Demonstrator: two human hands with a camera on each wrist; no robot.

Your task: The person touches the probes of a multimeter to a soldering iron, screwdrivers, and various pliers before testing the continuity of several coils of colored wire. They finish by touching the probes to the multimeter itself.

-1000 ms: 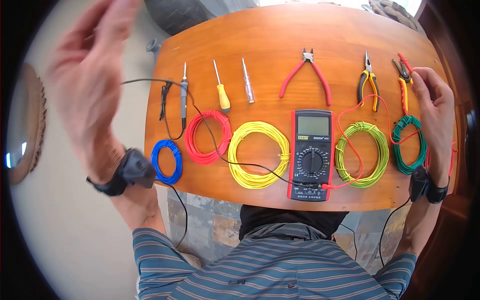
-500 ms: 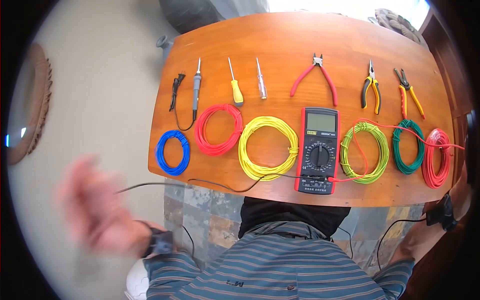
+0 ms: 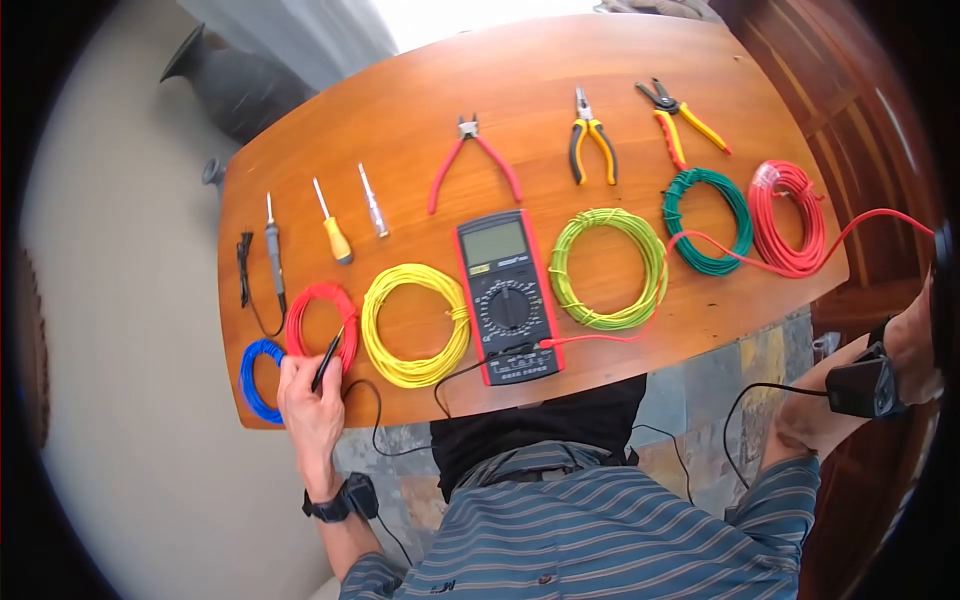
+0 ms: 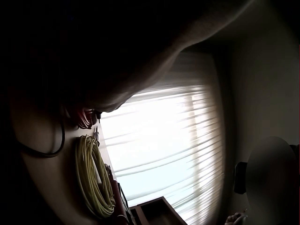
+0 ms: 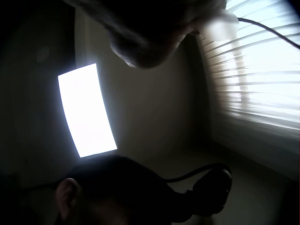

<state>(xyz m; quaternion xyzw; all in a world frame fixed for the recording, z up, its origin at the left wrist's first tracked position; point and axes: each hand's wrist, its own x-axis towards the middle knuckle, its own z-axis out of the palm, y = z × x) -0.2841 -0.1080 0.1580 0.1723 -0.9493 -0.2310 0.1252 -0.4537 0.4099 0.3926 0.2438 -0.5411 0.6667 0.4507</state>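
Observation:
My left hand [image 3: 308,405] pinches a black test probe [image 3: 328,362], its thin tip pointing up over the red wire coil [image 3: 300,322]. The blue wire coil [image 3: 250,378] lies partly hidden behind that hand. A black lead runs from the multimeter [image 3: 507,300] toward this hand. My right hand [image 3: 915,335] is raised at the right edge of the head view, its fingers cut off. The red test lead [image 3: 868,222] stretches through the air to it. In the right wrist view that hand is a dark shape, with a lead [image 5: 267,28] coming from its fingertips.
On the table [image 3: 400,120] lie a yellow coil [image 3: 372,345], a yellow-green coil [image 3: 562,290], a green coil [image 3: 672,225] and a second red coil [image 3: 815,240]. Behind them are a soldering iron [image 3: 275,250], screwdrivers [image 3: 335,240], cutters [image 3: 495,160], pliers [image 3: 603,145] and wire strippers [image 3: 705,128].
My left hand has come down from the air at the left to the table's near left corner with the black probe. My right hand has moved from the strippers to the right edge. The view has turned.

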